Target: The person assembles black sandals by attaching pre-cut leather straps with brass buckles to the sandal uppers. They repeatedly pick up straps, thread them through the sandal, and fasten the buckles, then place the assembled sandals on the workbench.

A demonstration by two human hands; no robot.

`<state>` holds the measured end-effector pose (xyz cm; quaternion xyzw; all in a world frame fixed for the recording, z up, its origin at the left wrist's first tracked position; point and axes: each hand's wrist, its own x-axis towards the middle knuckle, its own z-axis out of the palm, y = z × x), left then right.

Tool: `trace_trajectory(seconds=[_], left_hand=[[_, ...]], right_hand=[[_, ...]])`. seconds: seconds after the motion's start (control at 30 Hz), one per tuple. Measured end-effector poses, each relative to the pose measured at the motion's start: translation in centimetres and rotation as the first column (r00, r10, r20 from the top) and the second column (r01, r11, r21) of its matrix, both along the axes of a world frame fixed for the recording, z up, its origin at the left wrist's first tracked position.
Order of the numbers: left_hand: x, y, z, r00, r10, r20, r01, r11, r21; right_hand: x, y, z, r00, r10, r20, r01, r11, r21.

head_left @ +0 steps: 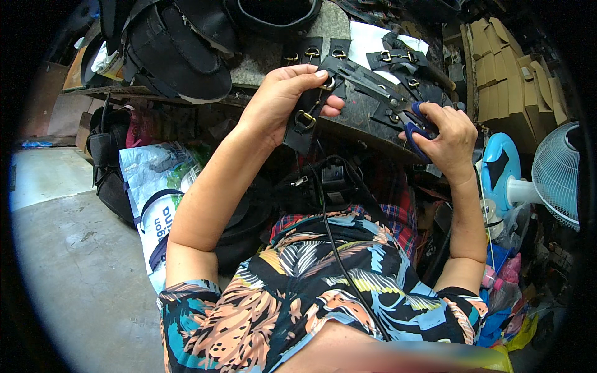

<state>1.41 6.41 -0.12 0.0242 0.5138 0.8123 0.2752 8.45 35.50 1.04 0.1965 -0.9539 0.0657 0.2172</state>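
Note:
My left hand (287,96) pinches a black strap piece (300,140) with gold-coloured metal fittings between thumb and fingers, over the front edge of the workbench. The strap hangs down below the fingers. Scissors (392,101) with dark blue handles are in my right hand (445,132), fingers through the loops. Their blades point up and left, reaching the upper end of the strap by my left thumb; whether they touch it I cannot tell. Several similar black pieces with gold fittings, such as one strap (398,59), lie on the workbench beyond and beside the blades.
Black shoe-like pieces (177,53) crowd the bench at the left. White paper (367,43) lies at the back. Tan cardboard boxes (507,81) are stacked at right, above a blue and white fan (556,177). A printed bag (158,217) stands on the floor (87,267) at left.

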Motion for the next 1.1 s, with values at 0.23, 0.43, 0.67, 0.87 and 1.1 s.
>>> trace_trajectory(seconds=[0.23,0.43,0.67,0.87,1.1], left_hand=[[0.0,0.6,0.1,1.0,0.019,-0.02,-0.02,0.999,-0.034],[0.1,1.0,0.0,0.998,0.056,-0.037,-0.058,0.998,-0.032],[0.1,1.0,-0.6,0.995,0.068,-0.069,-0.071,0.996,-0.049],[0.5,1.0,-0.4,0.996,0.091,-0.02,-0.092,0.994,-0.054],[0.6,1.0,-0.5,0.994,0.111,0.009,-0.111,0.994,-0.007]], right_hand=[[0.0,-0.1,0.2,1.0,0.015,0.011,-0.015,1.0,-0.012],[0.4,-0.5,0.3,0.999,-0.005,0.042,0.005,1.0,-0.015],[1.1,-1.2,0.1,0.998,-0.036,0.054,0.037,0.999,-0.014],[1.5,-1.4,0.2,1.0,0.004,-0.028,-0.003,0.999,0.042],[1.4,-1.1,0.5,0.998,0.015,0.058,-0.012,0.999,-0.053]])
